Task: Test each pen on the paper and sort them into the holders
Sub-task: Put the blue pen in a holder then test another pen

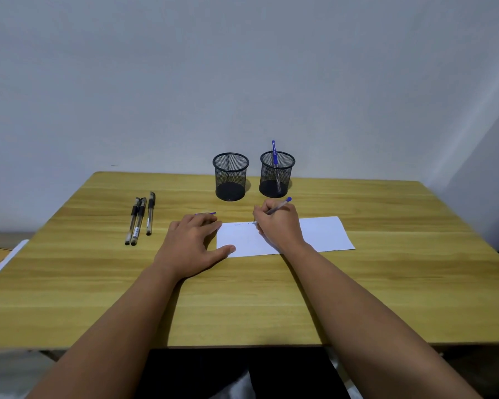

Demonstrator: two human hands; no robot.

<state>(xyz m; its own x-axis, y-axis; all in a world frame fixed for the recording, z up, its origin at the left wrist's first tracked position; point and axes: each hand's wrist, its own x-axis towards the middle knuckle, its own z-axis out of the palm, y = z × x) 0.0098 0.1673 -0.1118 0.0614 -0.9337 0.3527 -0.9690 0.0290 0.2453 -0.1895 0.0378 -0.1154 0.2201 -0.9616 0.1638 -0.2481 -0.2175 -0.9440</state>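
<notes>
My right hand (275,226) grips a blue pen (280,205) with its tip down on the upper left part of the white paper (323,234), where faint scribbles show. My left hand (193,240) lies flat on the table, thumb touching the paper's left edge. A blue pen cap (211,213) peeks out past its fingertips. Three black pens (140,218) lie side by side at the left. Two black mesh holders stand at the back: the left holder (230,177) looks empty, the right holder (276,175) has one blue pen (274,152) standing in it.
The wooden table (386,283) sits against a pale wall (242,82). A white board edge (3,260) and an orange patterned surface show past the table's left side. Dark clothing shows below the near edge.
</notes>
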